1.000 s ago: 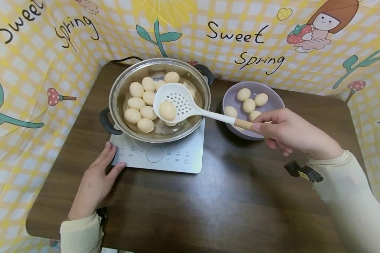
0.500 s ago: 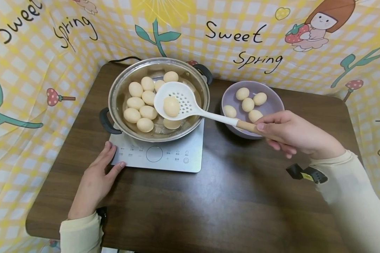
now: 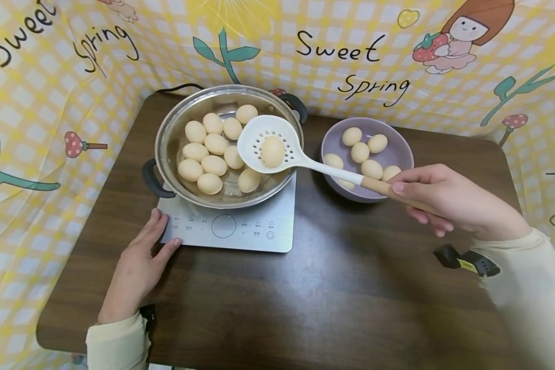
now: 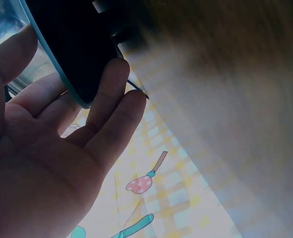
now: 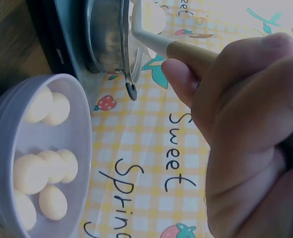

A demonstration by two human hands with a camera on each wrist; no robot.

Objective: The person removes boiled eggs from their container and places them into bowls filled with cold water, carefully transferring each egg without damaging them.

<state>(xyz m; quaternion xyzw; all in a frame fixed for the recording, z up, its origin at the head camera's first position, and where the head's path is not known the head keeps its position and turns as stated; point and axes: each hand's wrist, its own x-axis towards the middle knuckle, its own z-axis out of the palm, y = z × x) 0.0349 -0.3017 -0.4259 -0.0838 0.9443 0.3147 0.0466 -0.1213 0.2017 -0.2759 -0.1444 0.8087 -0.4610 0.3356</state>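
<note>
A white skimmer (image 3: 331,170) with a wooden handle (image 5: 188,54) is gripped by my right hand (image 3: 467,203), thumb and fingers curled round the handle's end. In its perforated head lies one egg (image 3: 273,152), held over the right side of a steel pot (image 3: 176,123). Several eggs (image 3: 214,165) sit in water inside the pot, which stands on a silver induction cooker (image 3: 277,210). My left hand (image 3: 136,264) rests its extended fingers and thumb against the cooker's front left corner; the left wrist view shows them along its dark side (image 4: 72,44).
Right of the pot stands a purple bowl (image 3: 395,151) holding several eggs (image 3: 360,152), below the skimmer's handle. The brown table (image 3: 314,298) meets a yellow checked cloth (image 3: 268,56) at the back and sides. Black pot handles (image 3: 153,180) stick out, and a black cord (image 3: 180,86) runs behind.
The skimmer with its egg has moved right, from the pot's middle toward its right rim, uncovering more eggs. The left hand has stayed at the cooker's corner.
</note>
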